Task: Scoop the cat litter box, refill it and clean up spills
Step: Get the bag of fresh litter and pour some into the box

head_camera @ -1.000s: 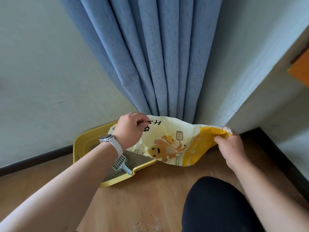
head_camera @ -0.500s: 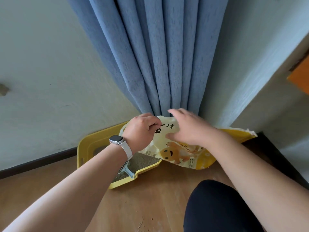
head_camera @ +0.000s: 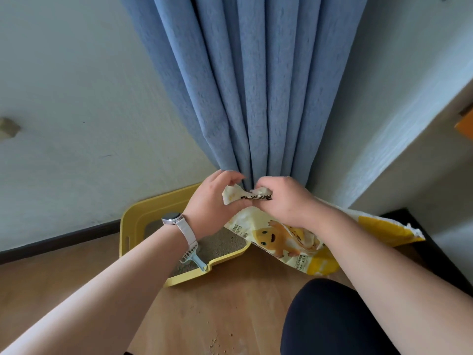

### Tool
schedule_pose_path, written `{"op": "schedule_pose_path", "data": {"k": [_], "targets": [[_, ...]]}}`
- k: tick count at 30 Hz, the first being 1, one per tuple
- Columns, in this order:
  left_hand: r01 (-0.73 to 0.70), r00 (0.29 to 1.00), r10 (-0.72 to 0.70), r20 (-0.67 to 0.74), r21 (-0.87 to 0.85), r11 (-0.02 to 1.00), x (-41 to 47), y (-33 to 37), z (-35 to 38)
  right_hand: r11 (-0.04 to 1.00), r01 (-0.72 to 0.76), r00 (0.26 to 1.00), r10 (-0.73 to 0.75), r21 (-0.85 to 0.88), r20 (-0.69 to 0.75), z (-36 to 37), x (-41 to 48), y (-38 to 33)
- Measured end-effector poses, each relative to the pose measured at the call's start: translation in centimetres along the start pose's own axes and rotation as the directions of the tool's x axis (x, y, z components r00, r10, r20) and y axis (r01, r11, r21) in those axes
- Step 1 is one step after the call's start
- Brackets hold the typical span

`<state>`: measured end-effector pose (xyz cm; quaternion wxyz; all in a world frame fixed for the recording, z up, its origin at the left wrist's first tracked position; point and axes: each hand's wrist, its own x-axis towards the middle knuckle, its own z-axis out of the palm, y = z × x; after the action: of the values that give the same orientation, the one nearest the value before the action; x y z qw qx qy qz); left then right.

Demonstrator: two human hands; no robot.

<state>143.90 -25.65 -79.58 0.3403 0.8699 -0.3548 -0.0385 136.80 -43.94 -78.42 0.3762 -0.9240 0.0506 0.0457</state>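
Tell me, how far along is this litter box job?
Looks done: the litter box holds litter, with the scoop resting inside. In hand: left hand and right hand both grip the bunched top of the litter bag; opening or closing, I cannot tell. Left: spilled grains on the floor need cleaning.

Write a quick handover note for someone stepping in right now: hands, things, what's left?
Left hand and right hand: both pinch the twisted top corner of the litter bag, which lies partly over the yellow litter box.
Scoop rests in the box, on the litter.
To do: spilled grains on the wooden floor need cleaning.
Whether refilling is finished, I cannot tell.
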Motion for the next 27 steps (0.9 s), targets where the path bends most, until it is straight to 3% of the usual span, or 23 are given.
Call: {"op": "schedule_pose_path", "data": {"k": [6, 13, 17, 22, 27], "targets": [[0.098, 0.970, -0.149, 0.193, 0.253, 0.962, 1.5, -3.7, -1.7, 0.976, 0.065, 0.993, -0.043, 0.207, -0.107, -0.7, -1.4, 1.4], [0.327, 0.848, -0.391, 0.358, 0.229, 0.917, 2.9, -4.8, -2.4, 0.906, 0.111, 0.972, -0.013, 0.410, -0.235, -1.3, -2.2, 2.6], [0.299, 0.903, -0.347, 0.253, 0.211, 0.931, 2.5, -4.4, -2.0, 0.911, 0.069, 0.974, 0.026, 0.406, -0.224, -1.7, -2.6, 3.8], [0.241, 0.948, -0.274, 0.165, 0.192, 0.951, 2.5, -2.8, -3.0, 0.968, -0.113, 0.991, 0.126, 0.224, -0.044, -2.4, -3.0, 5.1], [0.079, 0.948, -0.188, 0.258, 0.382, 0.921, 2.6, -0.6, -2.4, 0.891, -0.229, 0.972, 0.230, 0.392, 0.045, -1.7, -3.5, 5.5]]}}
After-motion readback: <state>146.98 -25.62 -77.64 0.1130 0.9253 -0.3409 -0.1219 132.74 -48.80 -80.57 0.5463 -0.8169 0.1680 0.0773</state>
